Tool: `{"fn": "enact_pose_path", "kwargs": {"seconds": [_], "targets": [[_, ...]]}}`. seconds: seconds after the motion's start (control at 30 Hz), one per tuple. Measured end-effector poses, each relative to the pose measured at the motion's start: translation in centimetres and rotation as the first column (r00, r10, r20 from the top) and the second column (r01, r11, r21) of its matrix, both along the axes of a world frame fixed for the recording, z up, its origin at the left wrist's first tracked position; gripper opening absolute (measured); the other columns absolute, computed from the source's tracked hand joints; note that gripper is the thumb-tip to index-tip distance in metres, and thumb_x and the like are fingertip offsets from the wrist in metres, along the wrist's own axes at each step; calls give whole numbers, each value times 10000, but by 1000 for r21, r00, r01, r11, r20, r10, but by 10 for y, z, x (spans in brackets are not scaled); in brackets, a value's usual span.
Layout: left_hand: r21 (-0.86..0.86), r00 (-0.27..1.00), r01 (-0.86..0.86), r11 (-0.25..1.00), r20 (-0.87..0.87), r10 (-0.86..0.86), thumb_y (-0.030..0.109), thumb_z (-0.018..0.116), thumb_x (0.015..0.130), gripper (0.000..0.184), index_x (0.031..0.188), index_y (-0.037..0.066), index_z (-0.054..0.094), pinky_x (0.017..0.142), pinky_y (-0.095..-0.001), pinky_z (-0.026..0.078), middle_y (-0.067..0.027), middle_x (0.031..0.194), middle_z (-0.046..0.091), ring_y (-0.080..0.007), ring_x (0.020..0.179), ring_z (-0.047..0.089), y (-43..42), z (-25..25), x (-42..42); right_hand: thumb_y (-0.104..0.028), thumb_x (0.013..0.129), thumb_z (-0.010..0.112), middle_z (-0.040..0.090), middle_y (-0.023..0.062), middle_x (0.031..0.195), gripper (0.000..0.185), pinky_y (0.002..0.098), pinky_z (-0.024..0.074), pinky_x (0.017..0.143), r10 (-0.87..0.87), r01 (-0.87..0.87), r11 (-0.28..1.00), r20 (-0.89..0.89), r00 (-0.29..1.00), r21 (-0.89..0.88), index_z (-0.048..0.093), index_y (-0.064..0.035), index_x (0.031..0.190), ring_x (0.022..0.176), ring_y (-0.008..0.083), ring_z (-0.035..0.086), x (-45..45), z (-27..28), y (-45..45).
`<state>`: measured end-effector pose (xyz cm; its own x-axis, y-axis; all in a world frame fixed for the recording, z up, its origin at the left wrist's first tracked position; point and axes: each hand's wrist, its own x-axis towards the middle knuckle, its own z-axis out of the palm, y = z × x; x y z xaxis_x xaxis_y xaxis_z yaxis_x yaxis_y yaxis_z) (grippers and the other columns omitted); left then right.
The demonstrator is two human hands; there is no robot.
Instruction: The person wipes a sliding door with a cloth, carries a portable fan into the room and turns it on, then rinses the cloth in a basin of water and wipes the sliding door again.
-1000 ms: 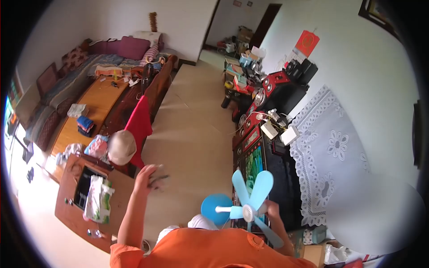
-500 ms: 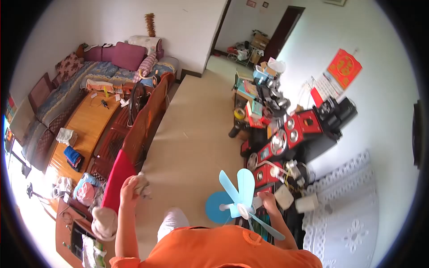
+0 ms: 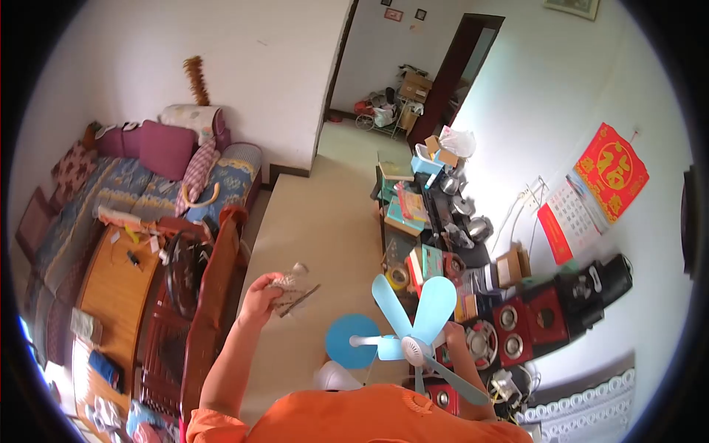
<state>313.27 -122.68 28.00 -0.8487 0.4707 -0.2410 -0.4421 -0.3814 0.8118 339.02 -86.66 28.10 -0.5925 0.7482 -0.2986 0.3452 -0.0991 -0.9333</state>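
Observation:
A crumpled, pale cloth-like item (image 3: 295, 286) with a dark strip hangs from my left hand (image 3: 260, 297), whose fingers are pinched round its edge at chest height over the floor. My right hand (image 3: 452, 338) is partly hidden behind the blades of a light blue fan (image 3: 413, 350) and is closed on it. The fan is tilted, with its round blue base (image 3: 352, 341) turned to the left of the blades.
A wooden bench back (image 3: 214, 317) and long wooden table (image 3: 122, 284) stand left, before a sofa (image 3: 159, 188). On the right, a cabinet carries books (image 3: 406, 214), pots (image 3: 478, 227) and red speakers (image 3: 509, 332). The tiled floor (image 3: 310, 221) runs between them to a doorway.
The view has moved forward along the room, bringing the cabinet's books and speakers closer. My left hand has moved right and up with the pale item; the fan stays in my right hand.

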Motion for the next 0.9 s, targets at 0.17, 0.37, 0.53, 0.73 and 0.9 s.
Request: {"fn": "enact_pose_path", "kwargs": {"seconds": [0.17,0.37,0.53,0.73,0.9], "targets": [[164,996,68,984,-62,-59,0,490,764,207,966,24,532,662,-277,488,-72,873,596,-163,779,586,86,-6,-157,-275,758,558,561,40,666,280,255,402,467,43,-43,999,7,999,0,604,-1,800,547,119,515,-154,-53,100],[112,979,-203,973,25,201,216,486,848,196,891,34,542,604,-289,478,-39,766,578,-158,687,574,131,-13,-293,-265,744,594,505,3,538,252,240,335,404,281,-282,959,-55,958,-26,593,-25,667,448,90,450,-388,-50,178],[147,938,-346,927,58,341,265,476,854,228,867,50,551,619,-299,478,-49,760,587,-166,694,575,164,-22,-426,-223,749,571,529,32,600,209,248,355,407,278,-285,954,-83,957,-96,592,-15,741,489,111,494,-555,-9,236],[216,977,-149,965,185,109,302,490,843,276,849,38,567,556,-290,462,-53,759,593,-164,658,578,273,-39,-632,-229,729,568,540,50,624,231,267,376,394,109,-109,994,-38,993,16,583,1,744,499,127,515,-709,-39,334],[-247,967,250,936,13,-255,214,561,756,203,796,15,551,469,-251,407,-44,671,547,-128,584,529,429,-4,-788,-261,702,565,520,43,579,253,253,345,382,-9,10,999,-27,1000,35,575,-9,703,450,113,477,-817,-12,406]]}}
